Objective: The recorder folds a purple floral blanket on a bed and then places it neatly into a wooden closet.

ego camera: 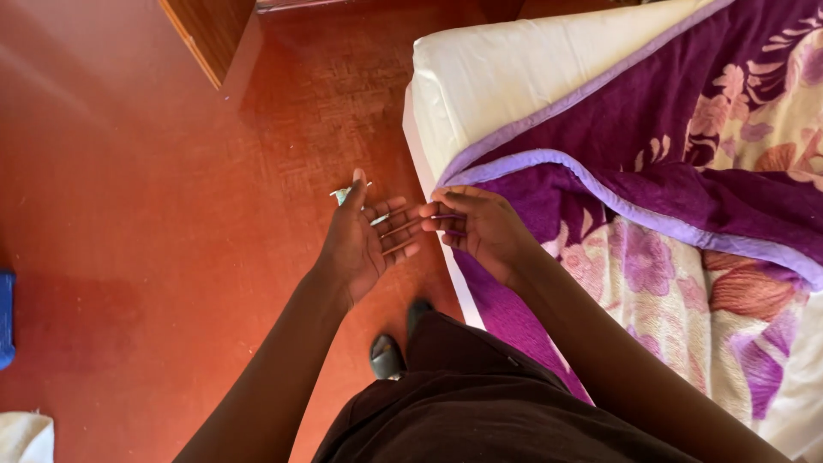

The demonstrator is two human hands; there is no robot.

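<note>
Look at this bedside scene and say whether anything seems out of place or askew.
The purple floral blanket is folded back unevenly, baring a corner of the white mattress. A small pale scrap shows by the left hand, whether held or on the red floor I cannot tell. The right hand is at the blanket's edge.

Both arms reach forward and down, forearms angled inward. The left hand (364, 240) lies palm up, fingers spread flat — the right hand (480, 227) curls beside it, its fingertips meeting the left's.
</note>
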